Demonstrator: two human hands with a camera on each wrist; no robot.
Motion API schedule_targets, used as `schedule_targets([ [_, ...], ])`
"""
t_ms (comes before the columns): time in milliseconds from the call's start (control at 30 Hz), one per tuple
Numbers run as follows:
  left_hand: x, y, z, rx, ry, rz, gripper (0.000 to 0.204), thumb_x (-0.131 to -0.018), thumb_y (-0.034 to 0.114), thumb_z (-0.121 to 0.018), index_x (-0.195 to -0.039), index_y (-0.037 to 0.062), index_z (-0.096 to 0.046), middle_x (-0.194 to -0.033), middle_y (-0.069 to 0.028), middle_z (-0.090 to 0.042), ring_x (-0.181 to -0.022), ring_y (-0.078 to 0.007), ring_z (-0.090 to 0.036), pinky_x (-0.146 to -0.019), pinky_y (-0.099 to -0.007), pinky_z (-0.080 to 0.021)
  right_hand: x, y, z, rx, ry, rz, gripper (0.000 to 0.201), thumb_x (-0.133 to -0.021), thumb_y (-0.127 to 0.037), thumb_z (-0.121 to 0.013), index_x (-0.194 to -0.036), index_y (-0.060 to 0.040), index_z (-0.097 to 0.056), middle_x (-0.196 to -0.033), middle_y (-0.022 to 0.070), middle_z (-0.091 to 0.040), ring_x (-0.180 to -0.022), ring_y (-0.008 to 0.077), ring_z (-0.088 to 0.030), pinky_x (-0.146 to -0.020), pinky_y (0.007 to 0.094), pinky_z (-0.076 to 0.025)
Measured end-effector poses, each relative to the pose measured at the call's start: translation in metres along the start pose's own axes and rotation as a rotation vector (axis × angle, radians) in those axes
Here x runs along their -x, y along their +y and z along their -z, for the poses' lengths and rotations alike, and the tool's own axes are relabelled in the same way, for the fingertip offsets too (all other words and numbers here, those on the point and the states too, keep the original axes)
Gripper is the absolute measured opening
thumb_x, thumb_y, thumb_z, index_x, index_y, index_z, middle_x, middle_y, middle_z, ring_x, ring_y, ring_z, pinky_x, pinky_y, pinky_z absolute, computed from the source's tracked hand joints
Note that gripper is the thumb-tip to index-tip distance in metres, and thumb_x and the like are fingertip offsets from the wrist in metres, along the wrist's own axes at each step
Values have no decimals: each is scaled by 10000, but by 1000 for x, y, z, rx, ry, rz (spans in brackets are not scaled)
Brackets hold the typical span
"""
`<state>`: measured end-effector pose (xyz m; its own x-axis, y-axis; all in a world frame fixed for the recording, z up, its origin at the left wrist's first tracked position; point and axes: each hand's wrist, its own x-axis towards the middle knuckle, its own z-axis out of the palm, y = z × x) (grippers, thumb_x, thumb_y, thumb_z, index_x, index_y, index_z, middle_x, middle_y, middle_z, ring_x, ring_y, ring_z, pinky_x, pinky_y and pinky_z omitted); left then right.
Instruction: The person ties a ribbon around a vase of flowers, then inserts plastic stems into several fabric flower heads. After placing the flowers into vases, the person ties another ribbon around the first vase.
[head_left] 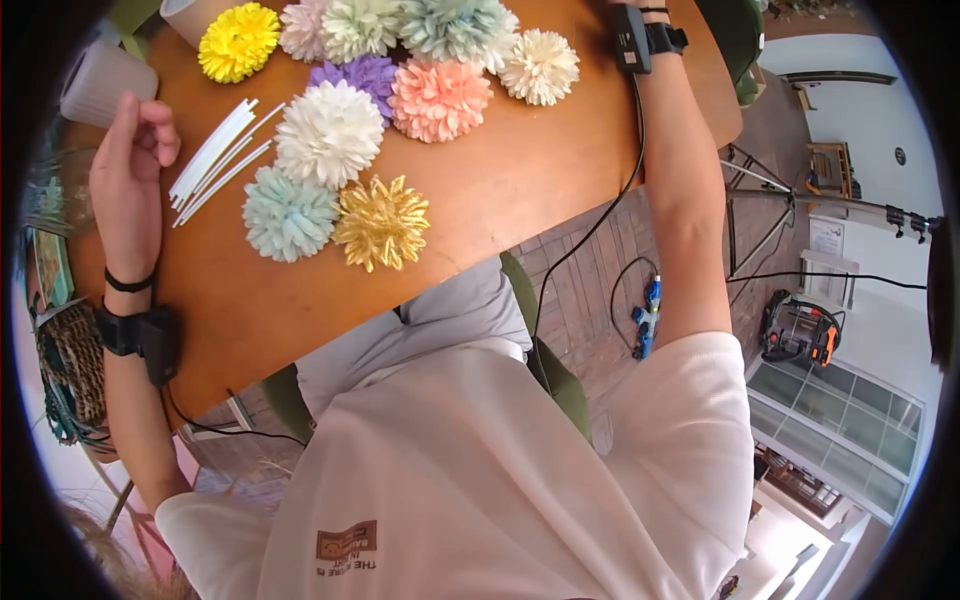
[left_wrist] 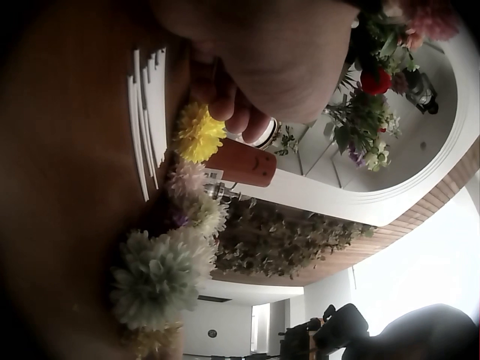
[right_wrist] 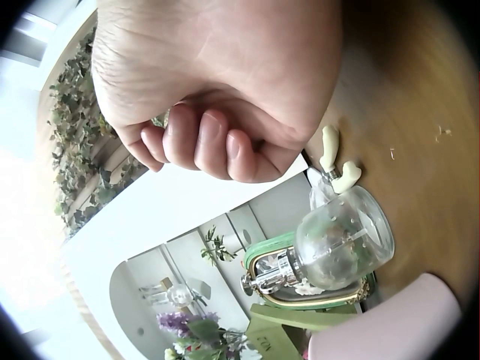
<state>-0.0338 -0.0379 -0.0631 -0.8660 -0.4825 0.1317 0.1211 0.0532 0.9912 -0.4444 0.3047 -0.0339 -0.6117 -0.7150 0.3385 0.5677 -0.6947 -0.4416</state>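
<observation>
My left hand (head_left: 130,190) rests on its side on the wooden table, fingers loosely bent and holding nothing. Just to its right lies a loose bundle of thin white sticks (head_left: 212,150). Several artificial flower heads are grouped beyond them: yellow (head_left: 239,43), purple (head_left: 360,78), coral (head_left: 440,100), cream (head_left: 539,67), white (head_left: 329,134), pale blue (head_left: 290,213) and gold (head_left: 382,223). The right forearm reaches over the table's far right, its hand cut off by the head view's top edge. In the right wrist view, my right hand (right_wrist: 217,90) has loosely curled fingers with nothing visible in them.
A clear spray bottle (right_wrist: 341,240) stands by pale yellow handles (right_wrist: 330,150) and a pink container (right_wrist: 390,326). Left of the flowers is a ribbed cup (head_left: 108,85). A black cable (head_left: 590,235) hangs from the right wrist camera over the table edge (head_left: 480,252).
</observation>
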Motion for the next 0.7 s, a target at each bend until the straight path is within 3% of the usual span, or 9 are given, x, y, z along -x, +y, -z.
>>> schedule_targets([
  [200,1,-6,-7,118,13,18,348,-1087,267,-496,-1032,-28,-670,-880,-38,-656,-798,-103,-594,-764,-234,-486,7,4,-11,126,59,98,459,-1021,-210,-520,-596,-180,-349,-554,-57,-266,-532,89,-267,-534,258,-257],
  [233,-1,-9,3,139,-32,61,339,-1084,259,-497,-1048,-30,-669,-909,-46,-660,-829,-114,-604,-797,-242,-500,-2,-16,18,215,-37,-38,412,-942,-81,-506,-587,-181,-323,-572,-34,-265,-612,129,-306,-648,298,-308],
  [300,-4,-11,6,399,-20,93,343,-1101,271,-456,-1008,-1,-641,-917,-38,-620,-808,-108,-554,-769,-269,-480,-4,-15,14,148,-65,-95,410,-938,-52,-475,-579,-177,-320,-585,-16,-285,-619,131,-291,-667,300,-301],
  [367,-10,6,-7,757,-43,260,294,-1068,297,-517,-946,46,-610,-806,-26,-599,-733,-133,-560,-730,-284,-470,-7,-30,25,86,-31,-133,418,-922,-42,-499,-585,-186,-299,-600,-16,-284,-630,130,-288,-683,306,-288],
  [400,-15,4,-1,789,-97,266,280,-1066,295,-521,-964,49,-607,-836,-31,-601,-768,-141,-564,-759,-296,-473,-8,-31,31,59,-89,-116,426,-965,-5,-438,-601,-174,-296,-599,-15,-272,-608,117,-277,-681,310,-291],
  [533,-19,-2,7,803,-225,310,274,-1068,291,-522,-993,44,-612,-855,-38,-600,-805,-151,-572,-798,-305,-484,-15,-47,50,4,-113,-178,415,-957,3,-446,-605,-166,-306,-604,-13,-293,-611,118,-288,-703,310,-300],
  [600,-19,-1,5,761,-264,317,284,-1073,296,-514,-1010,39,-618,-859,-34,-599,-820,-150,-576,-814,-300,-489,-4,-4,3,94,-17,-92,454,-973,-220,-557,-572,-205,-345,-540,-71,-298,-538,93,-305,-557,258,-283],
  [700,-20,1,6,760,-283,323,291,-1075,303,-511,-1012,40,-621,-871,-30,-600,-834,-144,-578,-821,-294,-490,-6,-4,-1,102,-26,-140,446,-963,-219,-558,-576,-207,-337,-541,-71,-291,-537,95,-300,-554,260,-276],
])
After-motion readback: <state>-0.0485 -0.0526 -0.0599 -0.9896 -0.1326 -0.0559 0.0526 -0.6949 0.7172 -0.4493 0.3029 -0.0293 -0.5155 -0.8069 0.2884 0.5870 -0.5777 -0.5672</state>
